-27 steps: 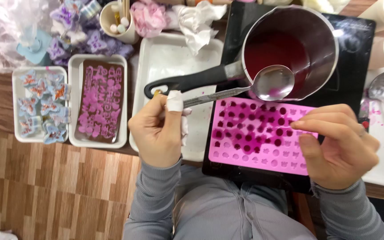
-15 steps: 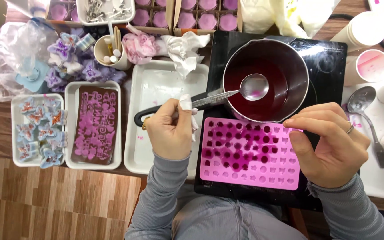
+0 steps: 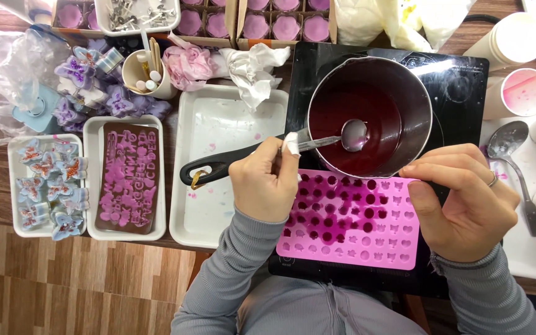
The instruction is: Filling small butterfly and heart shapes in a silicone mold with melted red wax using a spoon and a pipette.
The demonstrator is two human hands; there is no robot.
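Head view, looking straight down. Left hand closed around the handle of a spoon, a white wrap on one fingertip near the grip. Spoon bowl dipped inside the pot, resting in dark red liquid. Pot standing on a black hob, its black handle running leftward under the left hand and out over a white tray. Right hand curled loosely, fingers bent, resting on the right edge of the pink mould; whether gripping or only pressing down, cannot tell. Ring on one finger. Mould lying just in front of the pot, touching its near side, many cavities on the left and centre filled dark, those along the bottom and right rows still pale. Grey sleeves on both arms. Further left, a tray with a brown letter mould and another tray of blue butterfly shapes. Behind, a cup of sticks, crumpled tissue, purple shapes in plastic. Second spoon lying on the right, beside a pink-stained cup.
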